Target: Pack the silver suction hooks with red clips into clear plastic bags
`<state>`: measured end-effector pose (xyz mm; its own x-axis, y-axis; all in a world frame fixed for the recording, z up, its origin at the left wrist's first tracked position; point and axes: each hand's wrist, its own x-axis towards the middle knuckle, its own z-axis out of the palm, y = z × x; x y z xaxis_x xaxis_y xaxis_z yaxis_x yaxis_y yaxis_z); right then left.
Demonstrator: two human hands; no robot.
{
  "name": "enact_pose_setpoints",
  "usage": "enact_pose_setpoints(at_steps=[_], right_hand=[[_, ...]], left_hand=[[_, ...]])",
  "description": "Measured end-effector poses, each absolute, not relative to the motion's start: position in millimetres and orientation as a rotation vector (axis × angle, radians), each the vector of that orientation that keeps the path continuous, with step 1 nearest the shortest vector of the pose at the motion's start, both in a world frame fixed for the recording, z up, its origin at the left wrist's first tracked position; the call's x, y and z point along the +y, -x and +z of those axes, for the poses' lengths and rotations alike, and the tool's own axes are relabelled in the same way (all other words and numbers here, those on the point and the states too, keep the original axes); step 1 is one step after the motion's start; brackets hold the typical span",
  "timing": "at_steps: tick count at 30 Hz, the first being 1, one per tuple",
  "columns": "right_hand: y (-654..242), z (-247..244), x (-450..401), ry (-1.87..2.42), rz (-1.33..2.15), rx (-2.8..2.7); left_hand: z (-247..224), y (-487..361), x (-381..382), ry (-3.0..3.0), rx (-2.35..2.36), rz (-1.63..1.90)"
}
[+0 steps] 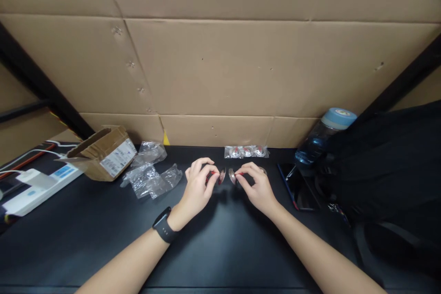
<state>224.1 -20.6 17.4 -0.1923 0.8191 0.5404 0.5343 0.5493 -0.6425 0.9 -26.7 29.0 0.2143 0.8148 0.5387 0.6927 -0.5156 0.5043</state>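
Note:
Between the thumb and fingers of my left hand (200, 181) is a small red piece on a round, shiny disc that looks like a clear suction cup (222, 176). My right hand (257, 186) pinches a similar suction cup (232, 176) by its red part. The two discs face each other with a narrow gap between them, above the black table. Part of another round edge shows behind my right hand. Farther back lies a clear plastic strip pack (246, 151) holding several similar round pieces with red centres.
Left of my hands lie crumpled clear plastic bags (151, 177) and an opened cardboard box (106, 154). A white power strip (43, 188) sits at far left. On the right are a phone (298, 187), a water bottle (322, 135) and a black bag (389, 170). Cardboard (220, 69) walls the back.

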Motion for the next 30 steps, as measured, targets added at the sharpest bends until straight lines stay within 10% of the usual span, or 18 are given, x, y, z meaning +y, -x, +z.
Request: enact_pose_setpoints(at_steps=[19, 30], right_hand=[[-210, 19, -38, 0.874, 1.399, -1.374], [-207, 12, -37, 0.916, 1.382, -1.375]], left_hand=[[29, -7, -34, -2.336, 1.348, 1.104], [31, -5, -34, -2.474, 1.348, 0.913]])
